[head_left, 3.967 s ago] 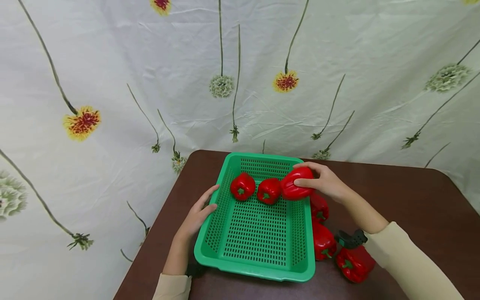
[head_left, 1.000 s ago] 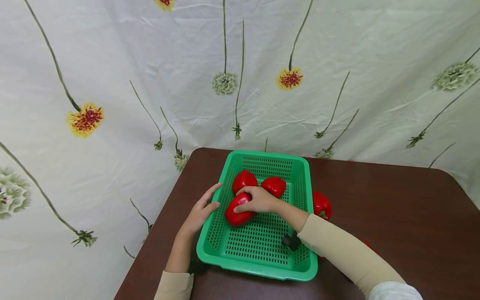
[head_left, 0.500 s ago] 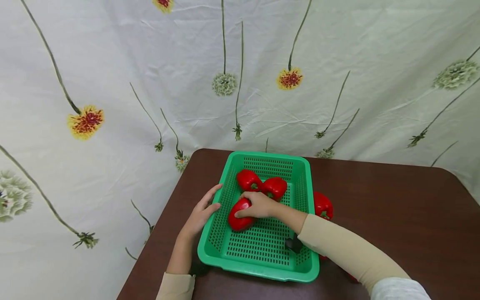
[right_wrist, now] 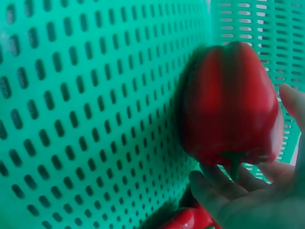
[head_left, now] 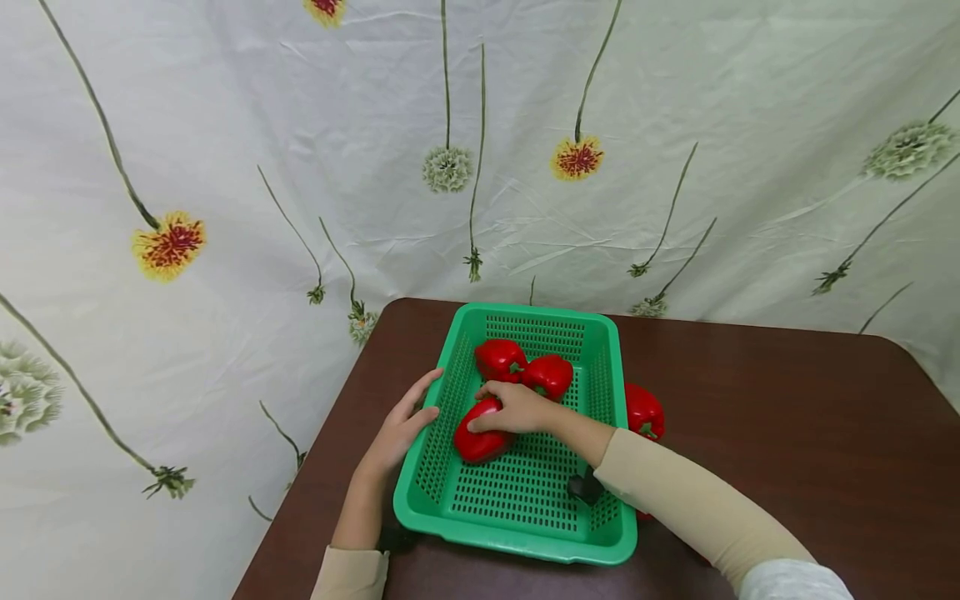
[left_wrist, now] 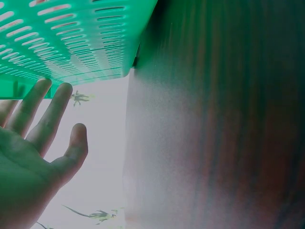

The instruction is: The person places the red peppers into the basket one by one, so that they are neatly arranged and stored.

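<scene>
My right hand [head_left: 517,410] reaches into a green perforated basket [head_left: 517,542] and grips a red bell pepper [head_left: 477,446] near the basket's left side. In the right wrist view this bell pepper [right_wrist: 231,102] lies against the basket floor, its green stem facing my palm, with the thumb on one side and fingers near the stem. Two more red bell peppers, one at the back [head_left: 498,360] and one to its right [head_left: 551,375], lie in the basket. My left hand [head_left: 395,435], fingers extended, rests against the basket's left rim; the left wrist view shows its palm beside the basket wall [left_wrist: 81,45].
A red bell pepper [head_left: 645,411] lies on the dark brown table [head_left: 787,417] just right of the basket. Another red patch [head_left: 643,515] peeks out below the right sleeve. Behind the table hangs a white flowered cloth [head_left: 360,125].
Since the oldest frame my right hand has carried its bell pepper from above the basket's right rim down to the left inside. The back-left pepper has shifted right and turned. My left hand stays put.
</scene>
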Demonstrator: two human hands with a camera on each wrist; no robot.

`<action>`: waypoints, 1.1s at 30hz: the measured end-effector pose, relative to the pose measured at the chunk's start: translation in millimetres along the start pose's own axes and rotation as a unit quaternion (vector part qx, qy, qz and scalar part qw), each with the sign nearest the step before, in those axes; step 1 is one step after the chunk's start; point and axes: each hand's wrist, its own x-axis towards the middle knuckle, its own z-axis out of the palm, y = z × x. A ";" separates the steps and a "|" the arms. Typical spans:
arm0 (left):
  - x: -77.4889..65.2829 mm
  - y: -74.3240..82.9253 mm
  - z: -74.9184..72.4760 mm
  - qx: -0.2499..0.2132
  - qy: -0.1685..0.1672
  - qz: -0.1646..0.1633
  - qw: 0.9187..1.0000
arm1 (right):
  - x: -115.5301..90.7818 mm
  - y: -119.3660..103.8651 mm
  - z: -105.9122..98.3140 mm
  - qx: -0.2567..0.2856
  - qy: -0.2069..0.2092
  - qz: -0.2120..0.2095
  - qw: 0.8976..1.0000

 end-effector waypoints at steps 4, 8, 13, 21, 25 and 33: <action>0.1 0.7 -0.1 -0.002 -0.002 0.000 1.000 | -0.3 -1.6 -3.2 0.008 0.018 0.002 1.000; 0.3 0.7 0.1 -0.005 -0.001 -0.003 1.000 | -0.7 -3.0 -7.4 0.019 0.031 0.006 0.999; 1.0 -0.2 0.0 -0.007 -0.002 -0.002 1.000 | -2.5 -5.6 -15.7 0.051 0.042 0.006 0.998; 1.7 -2.1 0.1 -0.010 0.000 0.005 1.000 | -5.6 -8.4 -32.2 0.103 0.061 -0.015 0.993; 1.0 -1.5 0.8 -0.007 0.002 0.003 1.000 | -11.2 -11.1 -41.6 0.133 0.076 -0.020 0.988; -0.1 0.0 0.7 0.000 0.007 0.005 1.000 | -33.2 -12.0 -58.6 0.179 0.097 -0.025 0.979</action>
